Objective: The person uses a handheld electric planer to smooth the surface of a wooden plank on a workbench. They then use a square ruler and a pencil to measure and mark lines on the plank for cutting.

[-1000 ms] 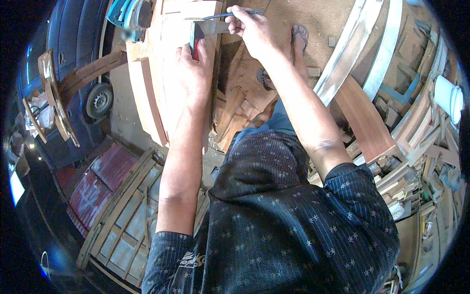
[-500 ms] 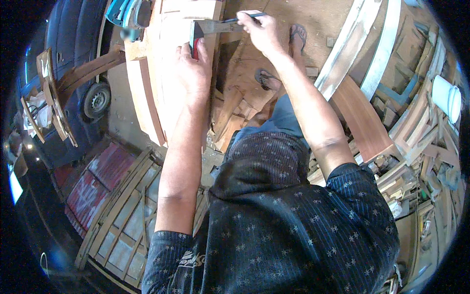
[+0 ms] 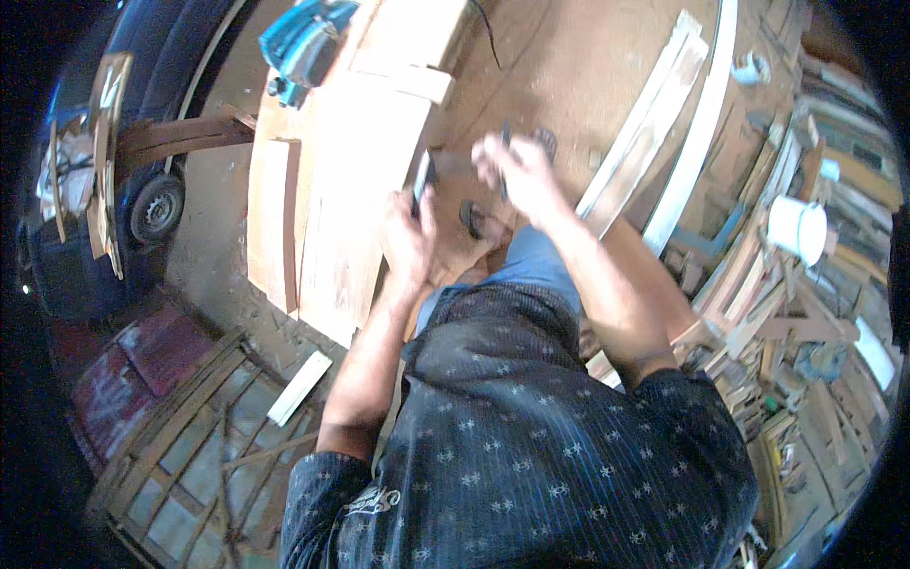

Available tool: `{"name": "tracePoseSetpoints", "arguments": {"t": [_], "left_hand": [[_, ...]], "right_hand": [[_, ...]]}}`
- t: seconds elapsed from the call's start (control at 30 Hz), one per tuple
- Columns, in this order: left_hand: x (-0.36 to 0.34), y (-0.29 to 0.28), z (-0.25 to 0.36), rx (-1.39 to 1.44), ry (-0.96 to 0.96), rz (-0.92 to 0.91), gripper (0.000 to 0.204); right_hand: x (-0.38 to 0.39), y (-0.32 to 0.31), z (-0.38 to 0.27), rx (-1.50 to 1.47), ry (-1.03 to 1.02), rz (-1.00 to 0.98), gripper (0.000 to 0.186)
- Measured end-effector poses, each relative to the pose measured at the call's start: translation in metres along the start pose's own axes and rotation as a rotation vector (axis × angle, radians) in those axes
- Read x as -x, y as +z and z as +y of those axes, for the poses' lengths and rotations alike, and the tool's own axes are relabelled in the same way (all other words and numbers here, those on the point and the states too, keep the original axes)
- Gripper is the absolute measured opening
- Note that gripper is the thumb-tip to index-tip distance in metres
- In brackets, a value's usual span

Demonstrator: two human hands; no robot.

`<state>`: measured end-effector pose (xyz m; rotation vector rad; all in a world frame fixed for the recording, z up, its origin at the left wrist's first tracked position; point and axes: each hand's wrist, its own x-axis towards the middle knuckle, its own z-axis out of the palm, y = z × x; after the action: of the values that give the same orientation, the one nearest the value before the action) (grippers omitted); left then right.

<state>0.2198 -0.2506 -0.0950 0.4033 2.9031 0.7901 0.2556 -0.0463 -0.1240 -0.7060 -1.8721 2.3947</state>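
Note:
My left hand [image 3: 409,237] is closed around a small flat tool [image 3: 423,180] with a pale edge and a dark part, near the right edge of the pale wooden panel [image 3: 346,213]. My right hand [image 3: 526,180] grips a thin dark handle [image 3: 506,135], apparently that of a putty knife; motion blurs its blade. Both hands are held in the air in front of my body, a short gap between them. A pale wood block [image 3: 431,85] lies across the panel's right edge.
A blue power planer [image 3: 305,52] rests on the panel's far end. Long pale boards [image 3: 640,123] lie to the right, beside scrap wood [image 3: 758,275] and a white bucket [image 3: 796,230]. At far left stands a dark vehicle [image 3: 104,242]. A slatted wooden frame [image 3: 209,455] is at lower left.
My hands have come back from over the panel toward my body, and the left one has moved right. The whole view has shifted, so more of the planer and the panel shows.

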Motion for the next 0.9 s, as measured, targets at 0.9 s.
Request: {"name": "tracePoseSetpoints", "arguments": {"t": [0.9], "left_hand": [[0.04, -0.013, 0.093, 1.42, -0.846, 0.155, 0.031]], "right_hand": [[-0.124, 0.12, -0.151, 1.222, -0.23, -1.744, 0.035]]}}
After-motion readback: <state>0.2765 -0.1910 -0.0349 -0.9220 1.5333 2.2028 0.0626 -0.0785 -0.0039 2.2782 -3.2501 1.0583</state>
